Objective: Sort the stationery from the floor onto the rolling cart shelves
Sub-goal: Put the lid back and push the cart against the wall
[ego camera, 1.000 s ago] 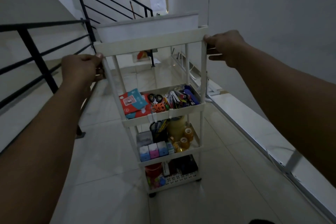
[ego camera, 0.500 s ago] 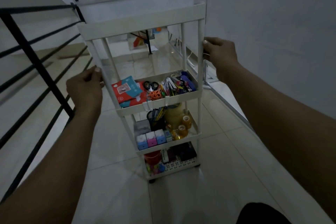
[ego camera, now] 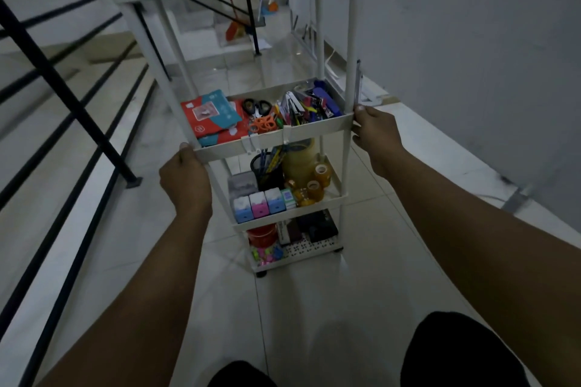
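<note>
A white rolling cart [ego camera: 350, 41] stands on the tiled floor in front of me. My left hand [ego camera: 185, 181] grips the front left corner of its second shelf [ego camera: 220, 152]. My right hand [ego camera: 375, 132] grips the front right post at the same shelf. That shelf holds red and teal packets [ego camera: 209, 115], scissors [ego camera: 259, 116] and several pens and clips [ego camera: 309, 105]. The shelf below carries tape rolls [ego camera: 309, 179], a pen cup [ego camera: 270, 174] and small coloured boxes [ego camera: 259, 206]. The bottom shelf holds a red roll [ego camera: 261, 236], dark boxes [ego camera: 317, 226] and coloured pins [ego camera: 267, 253].
A black stair railing [ego camera: 63, 88] runs along the left. A grey wall [ego camera: 471, 41] with a raised ledge [ego camera: 440, 166] lies on the right. Beyond the cart are a broom and dustpan [ego camera: 239, 28] on the floor. My dark-clad knees [ego camera: 456, 352] show at the bottom.
Both hands slid down from the cart's top rail to the second shelf level. My view has dropped lower and closer to the cart.
</note>
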`<state>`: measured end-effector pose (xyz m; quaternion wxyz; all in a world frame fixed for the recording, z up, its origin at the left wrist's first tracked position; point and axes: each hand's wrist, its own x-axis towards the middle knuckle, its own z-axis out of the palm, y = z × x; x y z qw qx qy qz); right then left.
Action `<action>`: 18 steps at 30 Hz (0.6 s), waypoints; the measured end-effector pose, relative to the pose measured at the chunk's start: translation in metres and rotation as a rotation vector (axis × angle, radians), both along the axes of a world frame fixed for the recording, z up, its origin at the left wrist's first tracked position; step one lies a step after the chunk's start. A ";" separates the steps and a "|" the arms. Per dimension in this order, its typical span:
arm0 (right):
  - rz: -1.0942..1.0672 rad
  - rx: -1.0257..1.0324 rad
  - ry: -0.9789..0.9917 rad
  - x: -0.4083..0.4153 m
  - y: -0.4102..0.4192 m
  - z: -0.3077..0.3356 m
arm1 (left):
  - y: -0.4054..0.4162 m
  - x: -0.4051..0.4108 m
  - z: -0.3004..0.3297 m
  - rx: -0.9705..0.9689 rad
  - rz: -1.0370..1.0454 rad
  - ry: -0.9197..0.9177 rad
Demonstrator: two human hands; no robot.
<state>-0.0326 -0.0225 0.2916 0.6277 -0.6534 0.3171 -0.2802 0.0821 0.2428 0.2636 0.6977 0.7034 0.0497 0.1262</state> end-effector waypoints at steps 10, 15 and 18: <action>0.023 0.186 -0.007 0.010 -0.012 -0.003 | -0.005 0.005 -0.007 -0.081 -0.064 0.226; 0.129 0.252 0.053 0.016 -0.025 0.008 | 0.002 0.019 0.018 -0.153 -0.291 0.339; 0.227 0.277 0.074 0.019 -0.028 0.015 | 0.007 0.027 0.029 -0.145 -0.419 0.395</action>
